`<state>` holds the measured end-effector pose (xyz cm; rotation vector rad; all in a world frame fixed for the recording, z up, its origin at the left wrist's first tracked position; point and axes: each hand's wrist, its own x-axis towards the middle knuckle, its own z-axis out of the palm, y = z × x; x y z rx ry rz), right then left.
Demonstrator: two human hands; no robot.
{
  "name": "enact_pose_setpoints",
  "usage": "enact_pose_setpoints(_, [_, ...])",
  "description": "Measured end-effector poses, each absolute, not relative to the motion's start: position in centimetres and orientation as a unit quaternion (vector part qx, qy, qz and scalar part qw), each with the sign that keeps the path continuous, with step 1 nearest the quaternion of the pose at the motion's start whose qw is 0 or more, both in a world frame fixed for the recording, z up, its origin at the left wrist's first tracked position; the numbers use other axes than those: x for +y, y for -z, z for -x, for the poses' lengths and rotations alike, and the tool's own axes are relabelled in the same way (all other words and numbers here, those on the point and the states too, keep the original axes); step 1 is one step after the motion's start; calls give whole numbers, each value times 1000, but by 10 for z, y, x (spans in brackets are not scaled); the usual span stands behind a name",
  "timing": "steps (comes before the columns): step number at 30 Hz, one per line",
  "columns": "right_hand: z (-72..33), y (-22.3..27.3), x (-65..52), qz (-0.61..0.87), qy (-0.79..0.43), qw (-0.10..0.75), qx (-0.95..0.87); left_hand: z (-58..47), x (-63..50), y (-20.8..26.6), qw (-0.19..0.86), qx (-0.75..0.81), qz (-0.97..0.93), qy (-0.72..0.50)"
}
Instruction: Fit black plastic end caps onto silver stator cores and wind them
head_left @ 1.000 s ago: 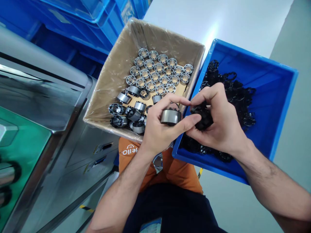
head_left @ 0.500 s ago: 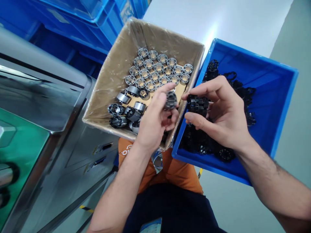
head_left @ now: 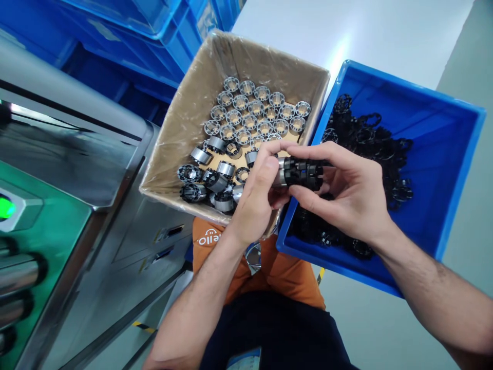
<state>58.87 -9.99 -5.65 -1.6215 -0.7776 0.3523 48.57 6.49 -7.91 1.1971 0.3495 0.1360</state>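
My left hand [head_left: 256,198] is closed around a silver metal ring [head_left: 281,172], a slotted cylinder whose far side the fingers hide. My right hand [head_left: 350,185] pinches a black slotted plastic ring piece [head_left: 304,173] between thumb and fingers. The black piece meets the end of the metal ring, the two roughly in line. Both hands are above the adjoining edges of a plastic-lined cardboard box [head_left: 181,103] and a blue bin [head_left: 435,169]. Metal rings [head_left: 246,123] stand in rows in the box, with several tipped ones nearer me. Black plastic rings [head_left: 370,139] lie heaped in the bin.
Stacked blue crates [head_left: 154,56] stand at the back left. On the left is a metal machine [head_left: 127,154] with a green panel [head_left: 57,221] and a lit green button [head_left: 6,207]. A white surface [head_left: 292,31] lies behind the box.
My hands have come together, so the black piece now meets the metal ring's end. The left hand has turned the ring sideways. The view has shifted slightly, and a green light shows at left.
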Motion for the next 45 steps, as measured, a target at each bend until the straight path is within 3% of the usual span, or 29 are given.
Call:
enact_pose_setpoints(11, [-596, 47, -107, 735, -109, 541, -394, -483, 70, 78, 812, 124, -569, -40])
enact_pose_setpoints(19, [-612, 49, -111, 699, -160, 609, -340, -478, 83, 71, 792, 108, -599, -54])
enact_pose_setpoints(24, [-635, 57, -109, 637, -115, 707, -283, -458, 138, 70, 548, 143, -810, -155])
enact_pose_setpoints(29, [-628, 58, -106, 619, -187, 722, -246, -441, 141, 55, 405, 47, -913, 2])
enact_pose_setpoints(33, [-626, 64, -103, 607, -202, 743, -197, -445, 138, 40, 389, 5, -918, 73])
enact_pose_setpoints(37, [-633, 70, -103, 592, -216, 756, -178, -484, 157, 41, 396, 54, -916, -31])
enact_pose_setpoints(45, [-642, 74, -107, 607, -208, 740, -200, -618, 164, 117, 349, 84, -933, -14])
